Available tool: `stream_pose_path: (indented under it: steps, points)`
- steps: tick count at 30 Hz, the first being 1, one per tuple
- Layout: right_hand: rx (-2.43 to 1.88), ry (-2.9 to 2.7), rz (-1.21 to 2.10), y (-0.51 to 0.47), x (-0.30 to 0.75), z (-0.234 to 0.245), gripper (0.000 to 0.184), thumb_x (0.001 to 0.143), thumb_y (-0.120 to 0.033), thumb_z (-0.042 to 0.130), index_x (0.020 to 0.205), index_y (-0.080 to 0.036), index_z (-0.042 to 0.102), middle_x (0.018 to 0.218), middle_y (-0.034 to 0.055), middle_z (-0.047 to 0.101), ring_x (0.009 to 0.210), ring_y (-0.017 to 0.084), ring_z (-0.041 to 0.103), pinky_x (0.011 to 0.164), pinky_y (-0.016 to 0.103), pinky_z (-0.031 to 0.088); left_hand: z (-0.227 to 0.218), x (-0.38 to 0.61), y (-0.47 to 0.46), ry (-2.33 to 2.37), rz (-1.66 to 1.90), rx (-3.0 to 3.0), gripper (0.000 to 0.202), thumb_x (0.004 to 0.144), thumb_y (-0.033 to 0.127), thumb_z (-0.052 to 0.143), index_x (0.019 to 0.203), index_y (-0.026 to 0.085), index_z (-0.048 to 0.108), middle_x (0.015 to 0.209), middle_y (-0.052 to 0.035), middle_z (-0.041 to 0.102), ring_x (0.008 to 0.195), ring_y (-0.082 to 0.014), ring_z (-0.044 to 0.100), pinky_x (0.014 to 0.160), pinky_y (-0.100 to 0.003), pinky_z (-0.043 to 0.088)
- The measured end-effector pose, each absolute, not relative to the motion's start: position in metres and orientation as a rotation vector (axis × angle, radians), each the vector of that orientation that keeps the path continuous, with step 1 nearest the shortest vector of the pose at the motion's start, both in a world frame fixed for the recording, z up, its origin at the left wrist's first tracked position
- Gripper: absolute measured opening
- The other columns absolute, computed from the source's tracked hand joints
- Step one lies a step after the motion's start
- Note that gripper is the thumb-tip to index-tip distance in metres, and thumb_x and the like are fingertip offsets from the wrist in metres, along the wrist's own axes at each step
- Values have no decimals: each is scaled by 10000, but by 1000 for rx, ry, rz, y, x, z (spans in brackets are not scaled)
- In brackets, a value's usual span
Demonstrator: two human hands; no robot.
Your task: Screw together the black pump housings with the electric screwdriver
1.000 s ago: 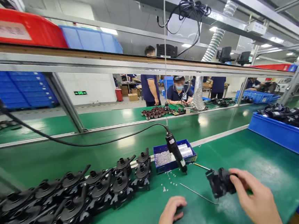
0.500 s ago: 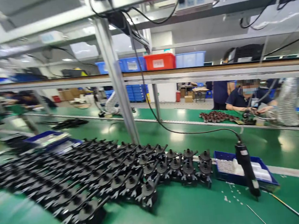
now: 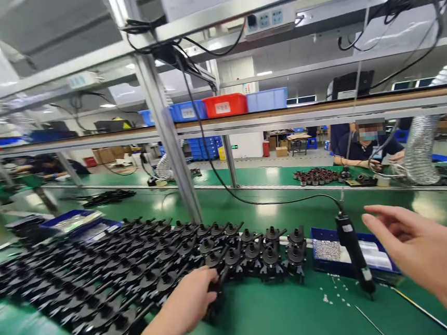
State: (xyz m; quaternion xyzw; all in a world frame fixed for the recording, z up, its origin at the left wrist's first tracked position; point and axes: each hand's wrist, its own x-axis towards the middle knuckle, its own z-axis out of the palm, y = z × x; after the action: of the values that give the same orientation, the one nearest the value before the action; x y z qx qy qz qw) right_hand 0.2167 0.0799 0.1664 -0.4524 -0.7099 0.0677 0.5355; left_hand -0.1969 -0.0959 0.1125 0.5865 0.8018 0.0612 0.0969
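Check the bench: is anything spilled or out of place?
Yes: small whitish bits lie scattered on the green tabletop, outside the blue plastic tray, near the black cylindrical corded tool. They look spilled, perhaps: small silvery pieces lie inside the tray.

The black part (image 3: 213,313) you hold sits low, just left of the frame's centre, mostly covered; your matching black parts (image 3: 149,277) stand in rows across the lower left, round-topped with upright stubs and slanting arms.
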Motion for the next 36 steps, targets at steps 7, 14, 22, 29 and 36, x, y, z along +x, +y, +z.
stream_pose_path:
  steps: [7, 14, 22, 29, 36]
  points:
    - [-1097, -1639, 243, 74, 237, 176, 310, 902, -530, 790, 1008, -249, 867, 714, 26, 723, 538, 170, 583, 471, 272, 495, 106, -135, -93, 2139, 101, 1824, 314, 691, -12, 567, 877, 200, 705, 1052, -48, 718, 974, -261, 707, 829, -330, 424]
    - [-1068, -1674, 271, 62, 240, 180, 254, 938, -485, 780, 1005, -252, 854, 779, 32, 756, 603, 180, 612, 494, 270, 507, 96, 1, -34, 1569, 38, 2109, 341, 812, 204, 869, 1144, 167, 802, 1225, -166, 767, 1197, -418, 680, 965, -433, 525]
    - [-1032, -1708, 211, 61, 244, 179, 211, 956, -452, 770, 948, -254, 842, 784, 25, 748, 614, 178, 614, 512, 272, 503, 58, 0, 4, 1779, 230, 2096, 307, 988, 99, 542, 970, 178, 838, 1129, -165, 751, 1019, -340, 757, 852, -394, 551]
    - [-1060, -1769, 323, 85, 214, 158, 315, 1010, -508, 707, 1115, -226, 800, 941, 59, 715, 772, 217, 641, 599, 316, 532, 24, 1, 18, 1797, 190, 2052, 231, 1035, 236, 615, 1077, 189, 838, 1164, -140, 770, 1081, -348, 771, 903, -396, 580]
    - [-1108, -1771, 679, 124, 186, 110, 764, 938, -572, 783, 1560, -219, 513, 1406, 144, 660, 1255, 321, 649, 1065, 469, 535, 22, 8, 19, 1786, 113, 2044, 353, 1013, 40, 473, 1173, 120, 778, 1255, -177, 731, 1099, -353, 769, 942, -433, 596]
